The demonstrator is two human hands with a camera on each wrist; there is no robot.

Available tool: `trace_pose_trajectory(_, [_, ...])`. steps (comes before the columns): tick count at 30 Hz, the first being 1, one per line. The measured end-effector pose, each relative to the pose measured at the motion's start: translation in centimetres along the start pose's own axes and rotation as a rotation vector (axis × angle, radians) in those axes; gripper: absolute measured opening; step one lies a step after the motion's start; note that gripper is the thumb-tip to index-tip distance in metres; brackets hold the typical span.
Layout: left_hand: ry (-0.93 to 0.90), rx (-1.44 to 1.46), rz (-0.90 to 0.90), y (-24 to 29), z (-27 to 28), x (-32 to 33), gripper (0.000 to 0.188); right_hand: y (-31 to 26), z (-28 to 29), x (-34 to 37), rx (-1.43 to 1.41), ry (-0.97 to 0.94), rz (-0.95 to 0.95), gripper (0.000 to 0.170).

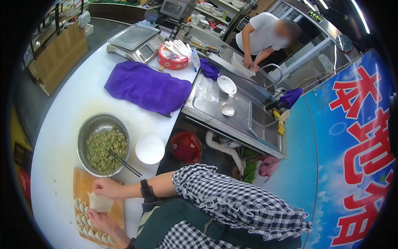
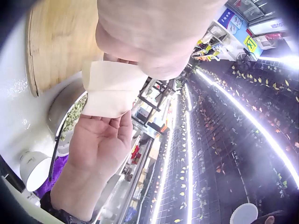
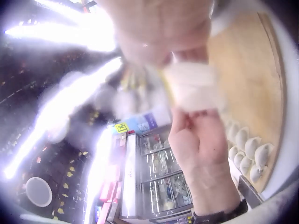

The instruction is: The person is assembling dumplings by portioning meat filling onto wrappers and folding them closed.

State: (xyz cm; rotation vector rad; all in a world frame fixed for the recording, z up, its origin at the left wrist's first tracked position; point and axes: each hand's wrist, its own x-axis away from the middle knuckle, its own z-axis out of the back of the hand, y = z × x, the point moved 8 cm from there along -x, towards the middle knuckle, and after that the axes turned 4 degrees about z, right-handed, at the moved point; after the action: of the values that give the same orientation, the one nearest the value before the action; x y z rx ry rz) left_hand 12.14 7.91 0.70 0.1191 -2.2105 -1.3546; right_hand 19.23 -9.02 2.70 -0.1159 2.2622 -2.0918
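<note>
A thin pale dough wrapper (image 1: 100, 202) is stretched between my two hands above the wooden board (image 1: 118, 207). My right hand (image 1: 108, 188) pinches its far edge, and my left hand (image 1: 104, 224) grips the edge nearer the rows of dumplings. In the left wrist view the wrapper (image 2: 114, 88) looks flat, with a faint crease across it and no filling on top. Several folded dumplings (image 1: 85, 220) stand in rows along the board's left side. Beyond my right hand is a steel bowl (image 1: 83, 151) of green minced filling (image 1: 105, 149), with black chopsticks (image 1: 126, 162) stuck in it.
A white bowl (image 1: 150, 150) stands beside the steel one. Farther along the white table (image 1: 62, 124) lie a purple cloth (image 1: 145, 85), a scale (image 1: 134, 39) and a red tin (image 1: 172, 62). A steel sink counter (image 1: 232, 114) adjoins it; another person (image 1: 263, 35) works behind.
</note>
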Motion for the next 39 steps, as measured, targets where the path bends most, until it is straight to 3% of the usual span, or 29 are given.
trace_pose_trajectory(1, [-0.006,0.002,0.000,-0.3,0.6,-0.4,0.025,-0.3,0.3,0.1,0.004,0.004,0.004,0.016])
trace_pose_trajectory(3, [-0.124,-0.070,-0.027,-0.6,1.0,-1.3,0.028,0.9,0.1,0.4,-0.197,-0.089,-0.213,0.015])
trace_pose_trajectory(7, [-0.128,-0.213,-0.138,0.7,-0.7,0.1,0.029,0.1,0.0,1.4,-0.225,-0.141,-0.245,0.015])
trace_pose_trajectory(9, [-0.059,-0.314,-0.170,1.9,-2.6,1.4,0.028,-2.4,0.4,1.8,-0.003,-0.142,-0.022,0.019])
trace_pose_trajectory(16, [0.048,-0.364,-0.342,2.2,-3.3,1.0,0.026,-2.5,1.3,1.6,0.067,-0.059,-0.050,0.024])
trace_pose_trajectory(19, [0.187,-0.484,-0.431,2.7,-3.3,1.5,0.027,-3.7,1.2,1.9,0.019,-0.066,0.046,0.019])
trace_pose_trajectory(21, [0.245,-0.667,-0.601,3.7,-3.8,2.2,0.027,-4.4,1.4,1.7,0.050,-0.062,0.101,0.017])
trace_pose_trajectory(27, [0.277,-0.538,-0.470,4.5,-4.3,2.9,0.031,-5.1,3.2,1.9,0.026,0.039,0.083,0.017])
trace_pose_trajectory(34, [0.370,-0.543,-0.515,4.9,-3.8,3.1,0.032,-4.0,2.3,2.1,0.045,0.138,0.098,0.020])
trace_pose_trajectory(36, [0.490,-0.568,-0.619,5.8,-4.8,4.5,0.033,-4.1,1.9,2.2,0.031,0.165,0.111,0.019])
trace_pose_trajectory(39, [0.476,-0.485,-0.521,6.1,-6.1,5.0,0.035,-4.8,3.7,2.2,-0.058,0.278,0.086,0.018])
